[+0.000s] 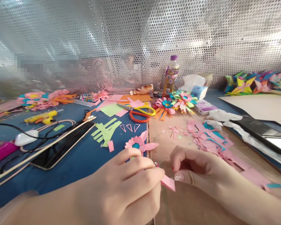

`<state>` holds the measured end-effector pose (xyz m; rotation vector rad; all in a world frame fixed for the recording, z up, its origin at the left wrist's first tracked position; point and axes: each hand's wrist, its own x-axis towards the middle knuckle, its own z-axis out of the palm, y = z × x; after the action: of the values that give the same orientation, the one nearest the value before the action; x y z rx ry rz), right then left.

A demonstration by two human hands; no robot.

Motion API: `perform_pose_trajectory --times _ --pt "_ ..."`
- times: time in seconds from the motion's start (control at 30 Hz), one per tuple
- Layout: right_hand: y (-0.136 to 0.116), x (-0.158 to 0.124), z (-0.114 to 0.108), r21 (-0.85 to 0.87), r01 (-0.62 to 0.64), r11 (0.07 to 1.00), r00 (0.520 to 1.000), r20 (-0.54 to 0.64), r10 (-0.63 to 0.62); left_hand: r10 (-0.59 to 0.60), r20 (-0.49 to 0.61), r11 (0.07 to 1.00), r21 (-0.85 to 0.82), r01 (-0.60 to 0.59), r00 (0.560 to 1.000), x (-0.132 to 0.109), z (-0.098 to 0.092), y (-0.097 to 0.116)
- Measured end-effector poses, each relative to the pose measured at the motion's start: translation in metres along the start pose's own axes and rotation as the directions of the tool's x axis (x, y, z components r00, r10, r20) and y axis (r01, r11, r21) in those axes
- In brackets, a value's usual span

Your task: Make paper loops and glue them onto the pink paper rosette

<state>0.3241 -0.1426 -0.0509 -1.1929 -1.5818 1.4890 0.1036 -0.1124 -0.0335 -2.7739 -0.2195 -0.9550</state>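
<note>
My left hand is closed, its back toward me, with the end of a pink paper strip jutting out between its fingers. Just beyond those fingers is a pink paper flower with a blue centre; whether the hand grips it too is hidden. My right hand has thumb and forefinger pinched together beside the strip's free end; anything between the tips is too small to make out. Three small pink paper loops, green paper strips and red-and-yellow scissors lie beyond my hands.
Left are a black phone, a yellow glue gun and cables. Pink scraps spread on the right, near a dark tray. Finished paper flowers, a bottle and tissues stand before a perforated metal panel.
</note>
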Motion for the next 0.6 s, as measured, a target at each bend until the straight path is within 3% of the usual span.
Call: perform_pose_trajectory --times 0.13,0.6 --pt "0.0020 0.0006 0.0008 -0.031 -0.007 1.000 1.000 -0.002 0.007 0.069 -0.022 0.998 0.004 -0.068 0.997 -0.0010 0.0004 -0.0012" --pt "0.0063 -0.0025 0.0011 -0.110 0.023 0.994 1.000 0.005 -0.023 0.054 -0.036 0.998 -0.022 -0.055 0.998 -0.0002 0.0031 -0.0023"
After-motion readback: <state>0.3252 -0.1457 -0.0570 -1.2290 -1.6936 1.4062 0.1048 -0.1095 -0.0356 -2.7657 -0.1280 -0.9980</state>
